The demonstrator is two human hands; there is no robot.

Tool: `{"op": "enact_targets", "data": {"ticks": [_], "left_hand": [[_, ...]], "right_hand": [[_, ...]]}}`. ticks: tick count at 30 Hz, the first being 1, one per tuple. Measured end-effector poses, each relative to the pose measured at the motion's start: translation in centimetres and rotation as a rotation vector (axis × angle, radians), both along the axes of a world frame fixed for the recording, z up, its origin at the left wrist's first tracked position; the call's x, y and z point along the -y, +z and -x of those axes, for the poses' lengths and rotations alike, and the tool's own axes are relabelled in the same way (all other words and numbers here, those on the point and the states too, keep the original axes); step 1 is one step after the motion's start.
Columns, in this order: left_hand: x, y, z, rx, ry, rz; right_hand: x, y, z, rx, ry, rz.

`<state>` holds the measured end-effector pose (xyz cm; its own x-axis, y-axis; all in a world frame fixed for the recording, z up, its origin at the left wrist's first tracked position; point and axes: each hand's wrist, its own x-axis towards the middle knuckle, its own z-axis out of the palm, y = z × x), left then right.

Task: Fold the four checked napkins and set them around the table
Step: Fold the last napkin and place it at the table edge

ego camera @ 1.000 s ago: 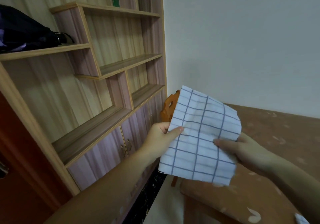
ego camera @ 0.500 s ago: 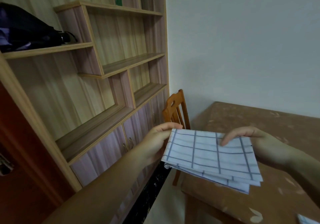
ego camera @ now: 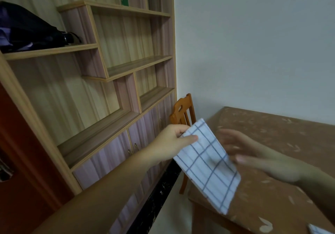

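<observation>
We see the left hand [ego camera: 171,140] pinching the upper corner of a folded checked napkin [ego camera: 208,163], thumb laid across the top face and the other fingers curled behind the cloth. The right hand [ego camera: 253,154] is just to the right of the napkin, blurred, its fingers spread and relaxed; we cannot tell whether any fingertip touches the cloth, and it grips nothing that we can make out.

The napkin is white with thin dark grid lines and is folded into a long rectangle of several layers. It slopes down and to the right from the left hand's pinch, held in the air, its lower end over the near left corner of the table [ego camera: 272,197] and below the right hand.

The table, covered in a brown patterned cloth, lies under and beyond the right hand. At the bottom right edge of the view, below the right forearm, we see the corner of a second checked napkin [ego camera: 316,231] lying on the table.

Just beyond the left hand stands a wooden chair [ego camera: 182,109], its back rising above the fingers. To the left of the left arm runs a wooden shelf unit [ego camera: 126,67] with cupboard doors below. On a shelf far up and to the left of that arm lies a dark bag [ego camera: 30,28].
</observation>
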<state>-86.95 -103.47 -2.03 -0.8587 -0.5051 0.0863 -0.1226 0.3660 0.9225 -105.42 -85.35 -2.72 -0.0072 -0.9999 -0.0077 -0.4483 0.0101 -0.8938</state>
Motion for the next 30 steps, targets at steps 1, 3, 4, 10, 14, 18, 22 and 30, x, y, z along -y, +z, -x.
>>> {"op": "enact_targets", "data": {"ticks": [1,3,4,10,14,18,22,30], "left_hand": [[-0.4,0.4,0.0,0.022,-0.056,0.073],[-1.3,1.1,0.0,0.061,-0.124,0.187],[-1.8,1.3,0.0,0.067,-0.135,0.223],[-3.1,2.0,-1.1,-0.025,-0.073,0.368],[-3.2,2.3,-1.6,-0.010,-0.067,0.537],[-3.1,2.3,-1.4,-0.069,-0.028,0.672],[-2.4,2.6,-1.6,-0.209,0.010,0.479],[-1.2,3.6,-1.6,-0.316,0.076,0.432]], "right_hand": [[0.6,0.2,-0.6,-0.041,-0.114,0.087],[1.7,0.5,-1.6,-0.162,-0.232,0.273],[2.1,0.5,-2.2,-0.208,-0.250,0.373],[2.8,1.3,-4.5,-0.281,-0.326,0.690],[3.4,1.0,-4.8,-0.348,-0.387,0.741],[3.5,1.1,-5.1,-0.354,-0.447,0.774],[2.9,0.3,-4.4,-0.372,-0.450,0.731],[2.3,-0.1,-4.0,-0.451,-0.456,0.727]]}}
